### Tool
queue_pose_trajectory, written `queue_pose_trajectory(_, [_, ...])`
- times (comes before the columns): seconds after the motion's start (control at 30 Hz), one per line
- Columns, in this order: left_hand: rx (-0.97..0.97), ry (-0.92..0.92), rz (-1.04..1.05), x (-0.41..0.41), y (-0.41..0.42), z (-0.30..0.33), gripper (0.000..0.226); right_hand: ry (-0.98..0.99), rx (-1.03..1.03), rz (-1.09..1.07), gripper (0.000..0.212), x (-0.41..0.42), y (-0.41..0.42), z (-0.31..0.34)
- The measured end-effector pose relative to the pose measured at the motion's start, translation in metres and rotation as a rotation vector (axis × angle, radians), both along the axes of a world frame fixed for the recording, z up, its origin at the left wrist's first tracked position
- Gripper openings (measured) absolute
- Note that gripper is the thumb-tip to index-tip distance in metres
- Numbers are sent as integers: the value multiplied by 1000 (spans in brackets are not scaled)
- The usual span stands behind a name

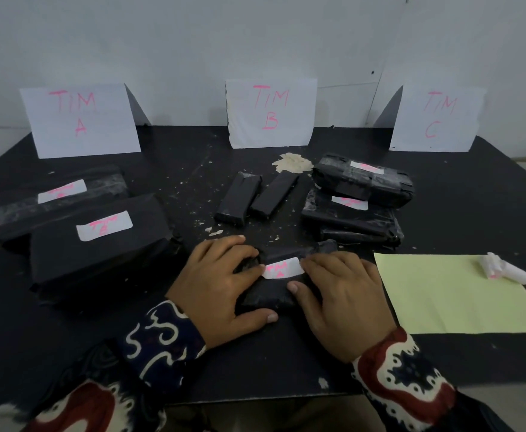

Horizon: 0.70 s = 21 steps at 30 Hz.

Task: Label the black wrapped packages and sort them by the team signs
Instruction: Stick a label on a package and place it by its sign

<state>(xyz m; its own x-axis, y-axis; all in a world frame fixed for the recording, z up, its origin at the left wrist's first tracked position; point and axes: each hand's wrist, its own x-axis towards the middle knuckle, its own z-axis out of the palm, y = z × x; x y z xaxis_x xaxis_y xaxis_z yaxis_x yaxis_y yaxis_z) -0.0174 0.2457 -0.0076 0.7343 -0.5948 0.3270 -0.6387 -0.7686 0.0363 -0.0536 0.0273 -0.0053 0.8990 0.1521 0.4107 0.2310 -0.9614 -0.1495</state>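
- Package under label (274,294): small black-wrapped block on the dark worktop (442,213), nearest the person, well in front of the TIM B sign (271,113) and slightly to its near side.
- Label (282,268): white strip with pink writing, reading TIM A as far as can be made out, lying across the package's top face.
- Left hand (221,288): fingers spread and laid over the package's left end, one fingertip on the label's left edge, thumb along the near side.
- Right hand (342,294): fingers fairly straight, pressing flat at the label's right edge, thumb against the package's near face. Neither hand grips; both press down.
- Handling, judged: wrap looks crinkled and slightly glossy, so probably slick plastic film over a firm, light block; likely small enough for one hand. Best held across the short sides, thumb on one long face and fingers on the other, keeping off the fresh label.
- Destination, judged: TIM A sign (81,120), far left of the TIM B sign.
- Unlabelled pair (255,196): two slim black packages just in front of the TIM B sign.
- Yellow sheet (455,294): right of the package, near edge of the worktop.
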Motion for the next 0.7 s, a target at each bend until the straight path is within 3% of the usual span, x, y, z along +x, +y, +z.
queue_pose_trajectory(0.17, [-87, -58, -70, -3, -4, 4, 75, -96, 85, 110, 41, 2, 2, 8])
queue_pose_trajectory(0.3, [-40, -20, -80, -6, -3, -3, 58, 25, -40, 195, 55, 6, 4, 3])
queue_pose_trajectory(0.4, [-15, 23, -33, -7, -1, -6, 53, 100, -110, 154, 67, 6, 7, -2])
queue_pose_trajectory(0.7, [-37, 0, 11, -10, -1, -9, 50, 68, -46, -47, 63, 11, 4, -2])
